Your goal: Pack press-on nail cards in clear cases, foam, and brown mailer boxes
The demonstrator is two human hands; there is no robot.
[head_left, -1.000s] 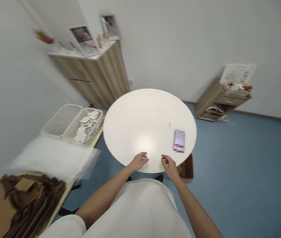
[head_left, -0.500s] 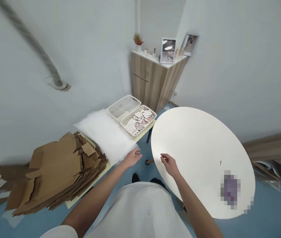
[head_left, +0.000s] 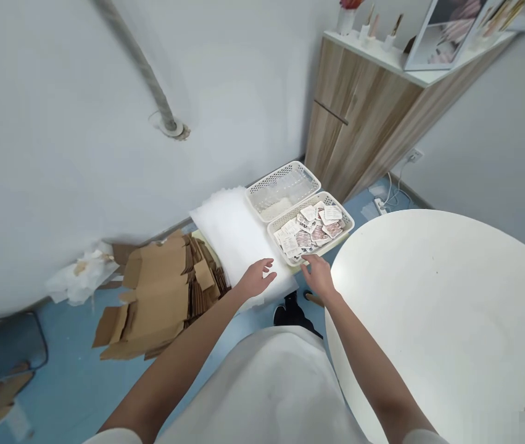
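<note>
My left hand (head_left: 256, 278), fingers apart and slightly curled, hovers over the front part of a white foam sheet stack (head_left: 234, 231) and holds nothing. Close to the front rim of a white plastic basket (head_left: 271, 237) is my right hand (head_left: 318, 275), its fingers apart and nothing in them. Small printed cards or packets (head_left: 311, 228) fill that basket. A second white basket (head_left: 306, 172) behind it has a little pale material inside. I cannot tell whether the right fingertips touch the basket rim.
Flattened cardboard boxes (head_left: 160, 296) are piled at the left. A round white table (head_left: 429, 308) stands at the right. Behind the baskets is a wooden cabinet (head_left: 364, 105) with framed pictures on top. A white plastic bag (head_left: 84, 274) and a dark chair (head_left: 5, 348) are farther left.
The view has turned left and come closer to the baskets. My right hand has gone from over the round table's edge to the basket's front; both hands stay free.
</note>
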